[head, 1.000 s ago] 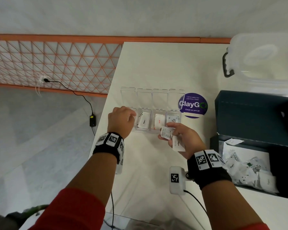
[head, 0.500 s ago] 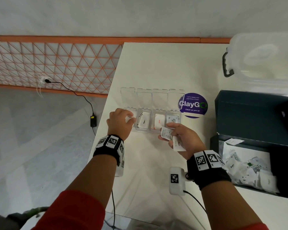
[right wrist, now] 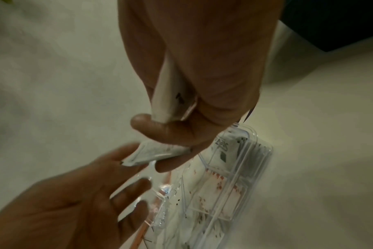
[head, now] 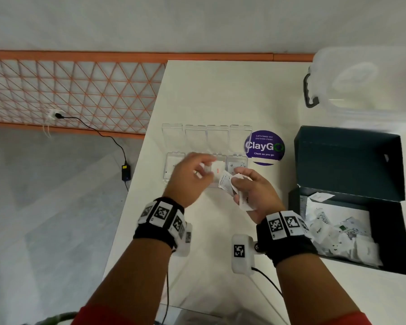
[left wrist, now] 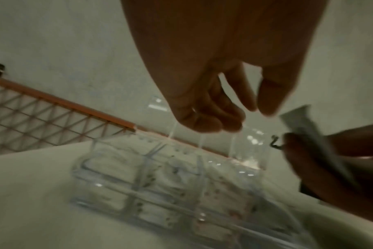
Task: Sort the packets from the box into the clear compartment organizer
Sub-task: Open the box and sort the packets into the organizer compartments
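The right hand (head: pixel 256 191) pinches a small white paper packet (head: pixel 225 180) between thumb and forefinger, with at least one further packet clamped against its palm; the packet's free end points toward the left hand (head: pixel 190 177), just beside it. That hand hovers over the clear four-compartment plastic organizer (head: pixel 174 170) — fingers loosely curled, holding nothing. Count — one organizer, one dark open cardboard box (head: pixel 347 160) to the right with many loose packets, too many to count.
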The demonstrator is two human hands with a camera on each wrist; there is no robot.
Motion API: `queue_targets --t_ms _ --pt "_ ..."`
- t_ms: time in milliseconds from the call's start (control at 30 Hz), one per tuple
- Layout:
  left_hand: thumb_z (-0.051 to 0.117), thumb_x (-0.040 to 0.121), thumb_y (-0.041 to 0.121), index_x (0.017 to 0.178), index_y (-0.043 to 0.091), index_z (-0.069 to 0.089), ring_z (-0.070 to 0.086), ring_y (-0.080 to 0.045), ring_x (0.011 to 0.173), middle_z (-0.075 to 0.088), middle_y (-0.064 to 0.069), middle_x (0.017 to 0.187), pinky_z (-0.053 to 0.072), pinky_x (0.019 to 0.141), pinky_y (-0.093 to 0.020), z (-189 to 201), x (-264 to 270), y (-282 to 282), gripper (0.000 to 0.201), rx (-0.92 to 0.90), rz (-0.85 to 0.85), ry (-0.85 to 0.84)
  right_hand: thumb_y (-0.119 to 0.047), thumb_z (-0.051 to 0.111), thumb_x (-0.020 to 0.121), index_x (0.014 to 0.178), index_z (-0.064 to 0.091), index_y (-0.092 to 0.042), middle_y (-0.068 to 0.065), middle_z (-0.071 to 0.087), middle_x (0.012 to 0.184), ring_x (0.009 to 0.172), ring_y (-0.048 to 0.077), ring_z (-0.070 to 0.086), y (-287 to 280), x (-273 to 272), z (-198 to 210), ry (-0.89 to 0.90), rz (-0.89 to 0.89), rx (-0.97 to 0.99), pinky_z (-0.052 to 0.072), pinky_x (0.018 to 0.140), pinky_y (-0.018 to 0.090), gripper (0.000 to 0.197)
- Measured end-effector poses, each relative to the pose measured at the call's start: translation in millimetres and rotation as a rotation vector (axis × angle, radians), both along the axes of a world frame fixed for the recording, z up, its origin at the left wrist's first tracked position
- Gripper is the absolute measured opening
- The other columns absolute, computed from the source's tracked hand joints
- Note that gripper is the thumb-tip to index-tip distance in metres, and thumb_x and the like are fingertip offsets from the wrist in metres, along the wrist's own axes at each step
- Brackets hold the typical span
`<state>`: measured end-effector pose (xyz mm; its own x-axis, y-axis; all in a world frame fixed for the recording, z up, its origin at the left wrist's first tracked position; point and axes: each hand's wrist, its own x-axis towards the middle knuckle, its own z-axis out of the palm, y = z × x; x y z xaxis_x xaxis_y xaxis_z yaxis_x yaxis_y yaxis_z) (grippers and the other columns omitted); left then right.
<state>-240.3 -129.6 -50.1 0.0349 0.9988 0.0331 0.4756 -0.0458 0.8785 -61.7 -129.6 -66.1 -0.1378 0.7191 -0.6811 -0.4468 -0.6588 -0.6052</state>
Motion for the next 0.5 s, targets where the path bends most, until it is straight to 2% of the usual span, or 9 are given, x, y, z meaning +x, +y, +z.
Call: queue_targets --t_ms 67,167,233,300,367,433,500 --pt "0.072 0.079 0.004 0.112 0.029 0.066 0.061 -0.005 0.084 0.060 0.011 0.111 0.045 0.070 -0.011 5 14 -2 0.042 -0.117 -0.191 -0.016 0.005 0.058 0.093 0.099 0.064 -0.010 0.012 0.072 0.081 0.061 0.018 0.064 1 -1 1 0.037 -0.014 -0.004 0.047 0.043 0.022 0.017" --pt "0.079 0.076 0.008 0.103 0.026 0.072 0.061 -0.001 0.093 0.060 0.012 0.114 0.041 0.073 -0.008 7 18 -2 0.033 -0.166 -0.262 -0.031 0.005 0.057 0.094 0.102 0.061 -0.008 0.017 0.066 0.090 0.069 0.022 0.060 1 1 6 0.117 0.001 -0.021 0.046 0.042 0.019 0.016" --pt "0.079 0.077 0.012 0.093 0.020 0.073 0.060 -0.003 0.100 0.062 0.011 0.113 0.042 0.077 -0.011 9 16 0 0.019 -0.171 -0.253 -0.070 0.006 0.056 0.094 0.101 0.061 -0.009 0.018 0.067 0.092 0.066 0.022 0.064 -1 3 8 0.138 0.014 -0.047 0.046 0.040 0.018 0.017" --pt "0.073 0.083 0.013 0.088 0.019 0.071 0.062 -0.005 0.097 0.067 0.011 0.102 0.045 0.082 -0.019 11 14 4 0.008 -0.197 -0.206 -0.133 0.007 0.052 0.095 0.099 0.060 -0.009 0.015 0.070 0.088 0.064 0.023 0.070 -3 5 10 0.125 0.025 -0.055 0.044 0.038 0.017 0.019" --pt "0.068 0.087 0.014 0.095 0.024 0.068 0.065 -0.008 0.090 0.070 0.011 0.094 0.050 0.083 -0.028 13 11 10 0.013 -0.237 -0.148 -0.174 0.008 0.049 0.095 0.102 0.059 -0.007 0.015 0.071 0.091 0.067 0.027 0.072 -6 5 10 0.081 0.031 -0.051 0.042 0.038 0.017 0.019" --pt "0.073 0.084 0.015 0.101 0.033 0.064 0.068 -0.016 0.085 0.073 0.008 0.092 0.054 0.081 -0.034 14 12 16 0.027 -0.286 -0.088 -0.206 0.008 0.046 0.095 0.104 0.060 -0.005 0.016 0.071 0.092 0.068 0.030 0.072 -9 5 11 0.068 0.029 -0.059 0.041 0.038 0.018 0.021" --pt "0.080 0.077 0.018 0.097 0.039 0.060 0.069 -0.021 0.082 0.072 0.005 0.093 0.056 0.075 -0.033 14 15 21 0.035 -0.301 -0.018 -0.204 0.008 0.042 0.093 0.100 0.063 -0.003 0.017 0.072 0.090 0.067 0.032 0.072 -10 8 14 0.098 0.017 -0.066 0.041 0.039 0.019 0.025"
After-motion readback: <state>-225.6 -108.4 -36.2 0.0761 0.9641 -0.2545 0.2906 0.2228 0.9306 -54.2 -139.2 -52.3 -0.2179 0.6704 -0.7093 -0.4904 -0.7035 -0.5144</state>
